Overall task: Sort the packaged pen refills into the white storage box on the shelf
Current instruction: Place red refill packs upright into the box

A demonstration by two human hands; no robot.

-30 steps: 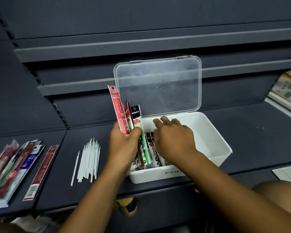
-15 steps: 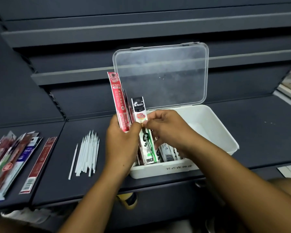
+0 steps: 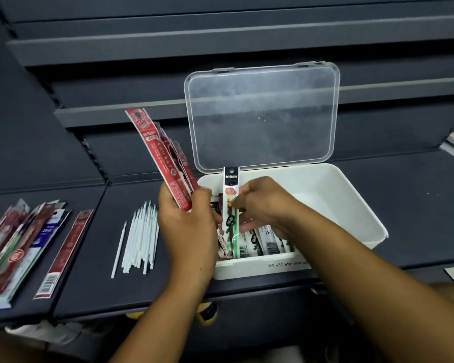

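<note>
- Head view, centre: fan of red refill packs [image 3: 163, 158] gripped in curled fingers of left hand [image 3: 186, 226], long axis slanting from the hand toward upper left of frame
- Pinched by right hand [image 3: 262, 203] just beside: one black-topped refill pack [image 3: 231, 205], upright, black header toward top of frame, lower end inside white storage box [image 3: 351, 205]
- More packs [image 3: 268, 242] lying along the box's near wall; clear lid [image 3: 262, 116] standing open behind
- On the shelf [image 3: 417, 205] at left of frame: loose white refills [image 3: 142, 237], further packs [image 3: 19, 247] at lower left

The storage box [image 3: 362, 205] sits on the shelf [image 3: 417, 205], its lid [image 3: 262, 116] standing at its 12 o'clock. Loose refills [image 3: 142, 237] lie at its 9 o'clock, packaged refills [image 3: 24, 247] beyond them.
</note>
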